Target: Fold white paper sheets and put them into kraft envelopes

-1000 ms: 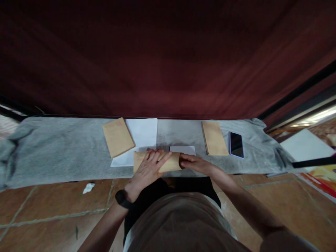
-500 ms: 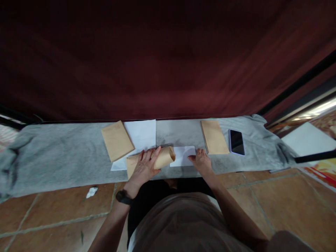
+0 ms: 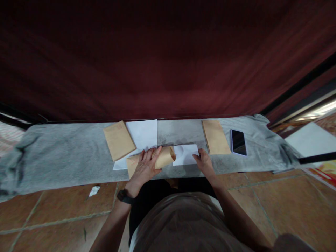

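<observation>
A brown paper envelope [image 3: 165, 157] lies in front of me, its mouth bulging open toward the right. My left hand [image 3: 148, 163] presses and grips it from above, with the fingers curled over its body. Close to that mouth is a folded white sheet of paper [image 3: 185, 154]. Its right edge is pinched between thumb and fingers of my right hand [image 3: 204, 161]. The paper's left edge meets the envelope's opening; whether it reaches inside I cannot tell. Behind my left hand, a larger white sheet [image 3: 143, 133] lies partly under a stack of brown envelopes [image 3: 119, 140].
A second stack of brown envelopes [image 3: 215, 137] lies right of my right hand, beside a phone [image 3: 238, 142]. Grey cloth [image 3: 65, 157] covers the narrow bench. A dark red curtain [image 3: 168, 70] hangs behind it. Crumpled white tissue [image 3: 94, 190] lies on the tiled floor.
My right hand has gone from resting at the folded paper's edge to pinching it, and the paper is slightly raised and tilted. The left hand stays on the envelope.
</observation>
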### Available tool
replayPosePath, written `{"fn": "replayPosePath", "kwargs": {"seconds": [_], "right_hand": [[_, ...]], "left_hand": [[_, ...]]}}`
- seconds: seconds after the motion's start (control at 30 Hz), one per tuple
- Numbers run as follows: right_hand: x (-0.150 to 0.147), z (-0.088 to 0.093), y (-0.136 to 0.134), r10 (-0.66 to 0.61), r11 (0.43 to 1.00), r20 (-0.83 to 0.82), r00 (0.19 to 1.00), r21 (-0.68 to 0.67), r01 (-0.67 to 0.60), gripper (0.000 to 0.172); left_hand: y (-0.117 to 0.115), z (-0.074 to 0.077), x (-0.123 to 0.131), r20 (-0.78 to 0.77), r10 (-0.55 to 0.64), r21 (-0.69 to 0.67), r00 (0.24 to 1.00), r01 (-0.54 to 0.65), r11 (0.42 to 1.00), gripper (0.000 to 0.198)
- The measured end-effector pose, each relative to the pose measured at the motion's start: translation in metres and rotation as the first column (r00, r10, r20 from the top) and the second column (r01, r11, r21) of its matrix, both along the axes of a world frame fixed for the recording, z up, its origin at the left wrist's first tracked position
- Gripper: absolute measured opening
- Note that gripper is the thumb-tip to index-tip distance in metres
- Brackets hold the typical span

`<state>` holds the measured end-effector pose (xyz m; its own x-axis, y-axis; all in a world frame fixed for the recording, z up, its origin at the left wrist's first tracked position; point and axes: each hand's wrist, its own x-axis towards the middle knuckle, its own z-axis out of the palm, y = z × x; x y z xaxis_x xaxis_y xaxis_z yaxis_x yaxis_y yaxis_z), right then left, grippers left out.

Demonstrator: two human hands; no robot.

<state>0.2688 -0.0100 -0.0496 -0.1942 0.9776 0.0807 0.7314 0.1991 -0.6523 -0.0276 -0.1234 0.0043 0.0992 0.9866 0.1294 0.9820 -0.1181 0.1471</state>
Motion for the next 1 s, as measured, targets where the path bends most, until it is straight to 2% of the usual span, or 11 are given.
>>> {"fn": "replayPosePath", "kwargs": {"seconds": [0.1, 0.2, 0.3, 0.4, 0.5, 0.63, 0.7, 0.83, 0.9, 1.0], "right_hand": [[0.012, 0.010, 0.007, -0.056, 0.998, -0.247, 0.967, -0.029, 0.051, 0.019], [0.018, 0.024, 0.012, -0.090, 0.996, -0.485, 0.870, -0.052, 0.074, 0.027], [0.012, 0.031, 0.008, -0.088, 0.995, -0.627, 0.774, -0.091, 0.040, 0.029], [0.001, 0.030, -0.001, -0.084, 0.993, -0.655, 0.751, -0.121, 0.005, 0.030], [-0.003, 0.026, -0.003, -0.051, 0.990, -0.645, 0.763, -0.133, -0.047, 0.032], [0.007, 0.026, 0.009, -0.010, 0.990, -0.581, 0.814, -0.123, -0.075, 0.036], [0.013, 0.030, 0.017, -0.007, 0.991, -0.584, 0.811, -0.114, -0.074, 0.039], [0.015, 0.040, 0.023, -0.090, 0.992, -0.688, 0.720, -0.126, 0.003, 0.040], [0.010, 0.040, 0.021, -0.115, 0.987, -0.729, 0.675, -0.158, -0.003, 0.039], [-0.003, 0.033, 0.012, -0.115, 0.975, -0.742, 0.661, -0.211, -0.068, 0.038]], "left_hand": [[0.001, -0.002, -0.001, 0.015, 0.003, -0.002, 1.000, -0.003, 1.000, 0.109], [0.002, -0.004, -0.002, 0.031, 0.008, -0.011, 0.999, -0.008, 1.000, 0.109], [0.003, -0.004, -0.001, 0.041, 0.014, -0.021, 0.999, -0.013, 1.000, 0.110], [0.003, -0.003, -0.001, 0.053, 0.019, -0.014, 0.998, -0.018, 1.000, 0.114], [0.002, -0.002, 0.000, 0.044, 0.020, 0.002, 0.999, -0.020, 1.000, 0.113], [-0.001, -0.001, 0.000, 0.010, 0.012, 0.018, 1.000, -0.012, 1.000, 0.112], [-0.002, -0.001, 0.001, -0.003, 0.012, 0.018, 1.000, -0.012, 1.000, 0.111], [-0.001, -0.001, 0.003, -0.003, 0.005, 0.009, 1.000, -0.005, 1.000, 0.111], [0.000, -0.001, 0.004, 0.003, 0.008, 0.012, 1.000, -0.008, 1.000, 0.114], [0.001, -0.001, 0.004, 0.006, 0.024, 0.024, 1.000, -0.024, 0.999, 0.121]]}}
